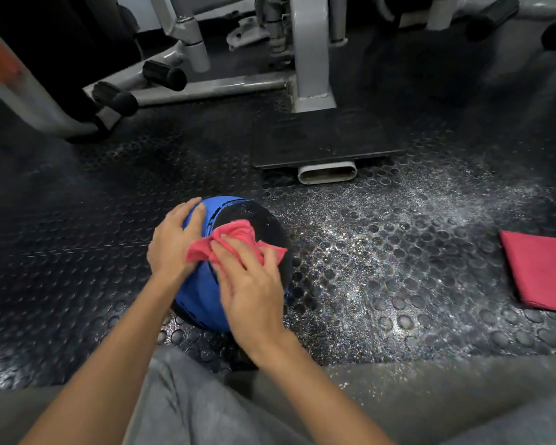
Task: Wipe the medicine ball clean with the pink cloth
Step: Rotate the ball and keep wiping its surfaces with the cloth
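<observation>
- Medicine ball (pixel 197 295): blue and black, resting on the studded rubber floor (pixel 398 258) just ahead of the knees, between both hands.
- Pink cloth (pixel 236 233): bunched on top of the ball, across the seam between the blue and black panels, partly under the right fingers.
- Left hand (pixel 174 244): released, fingers spread flat against the blue left side of the ball, gripping nothing.
- Right hand (pixel 252 285): not clenched, fingers laid fairly straight over the cloth and pressing it to the ball, thumb resting on the cloth's right edge.
- Folded red cloth (pixel 543 273): flat on the floor at far right, well apart from the ball.
- Floor right of the ball: wet-looking, speckled and glistening.
- Black footplate (pixel 321 139): beyond the ball, at the foot of a grey gym machine frame (pixel 308 53).
- Black foam roller pads (pixel 164 74): on the frame, upper left.
- Grey trousers (pixel 187 406): along the lower edge.
</observation>
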Demonstrator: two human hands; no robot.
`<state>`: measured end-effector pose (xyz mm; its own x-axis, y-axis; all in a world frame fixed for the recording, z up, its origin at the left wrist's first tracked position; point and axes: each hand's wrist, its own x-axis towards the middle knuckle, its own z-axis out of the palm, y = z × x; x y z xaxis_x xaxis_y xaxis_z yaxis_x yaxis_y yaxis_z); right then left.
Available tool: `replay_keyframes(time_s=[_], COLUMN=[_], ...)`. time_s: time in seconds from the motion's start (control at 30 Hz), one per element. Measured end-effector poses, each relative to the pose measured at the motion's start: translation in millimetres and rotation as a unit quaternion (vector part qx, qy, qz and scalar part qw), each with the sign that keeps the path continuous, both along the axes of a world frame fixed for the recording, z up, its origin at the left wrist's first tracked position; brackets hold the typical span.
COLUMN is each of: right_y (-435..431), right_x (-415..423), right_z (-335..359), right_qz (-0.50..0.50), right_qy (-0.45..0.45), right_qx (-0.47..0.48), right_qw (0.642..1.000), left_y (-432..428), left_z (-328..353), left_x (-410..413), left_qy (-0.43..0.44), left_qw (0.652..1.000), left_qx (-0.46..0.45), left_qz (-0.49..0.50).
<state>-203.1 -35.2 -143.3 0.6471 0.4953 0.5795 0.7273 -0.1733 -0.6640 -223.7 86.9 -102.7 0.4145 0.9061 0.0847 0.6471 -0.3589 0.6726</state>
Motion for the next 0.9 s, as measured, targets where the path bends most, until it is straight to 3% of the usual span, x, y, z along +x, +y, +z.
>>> replay_keyframes(time_s=[0.1, 0.17, 0.23, 0.27, 0.3, 0.37, 0.43, 0.57, 0.73, 0.9], right_y=[-10, -19, -23, -23, -23, -14, -3, 8, 16, 11], right_x=[14, 29, 48, 52, 49, 29, 6, 21, 61, 118], right_z=[-14, -27, -34, -31, -23, 1, 10, 10, 29, 34], right_qz=[-0.01, -0.054, -0.103, -0.11, -0.102, -0.034, -0.015, -0.113, -0.104, -0.096], right_qy=[0.045, 0.153, 0.289, 0.31, 0.282, 0.128, -0.006, -0.037, 0.121, 0.315], right_qx=[0.03, 0.032, 0.025, 0.014, 0.013, 0.03, -0.007, -0.077, -0.188, -0.211], right_qw=[0.998, 0.986, 0.952, 0.944, 0.954, 0.991, 1.0, 0.99, 0.969, 0.92], left_y=[2, 1, -2, -3, -4, -5, -6, -5, -16, -36], left_z=[-2, -4, -3, -3, -3, -3, -5, -10, -7, -7], left_x=[-9, -10, -9, -7, -5, -2, -3, -7, -2, 11], left_qy=[-0.033, -0.037, -0.038, -0.036, -0.034, -0.03, -0.02, -0.02, -0.012, 0.028], left_qw=[0.999, 0.999, 0.999, 0.999, 0.999, 0.999, 1.0, 0.999, 0.999, 0.997], left_qx=[-0.009, -0.013, -0.014, -0.012, -0.011, -0.002, 0.01, 0.023, 0.041, 0.07], left_qz=[0.01, 0.021, 0.031, 0.034, 0.033, 0.024, 0.003, -0.011, -0.019, -0.025])
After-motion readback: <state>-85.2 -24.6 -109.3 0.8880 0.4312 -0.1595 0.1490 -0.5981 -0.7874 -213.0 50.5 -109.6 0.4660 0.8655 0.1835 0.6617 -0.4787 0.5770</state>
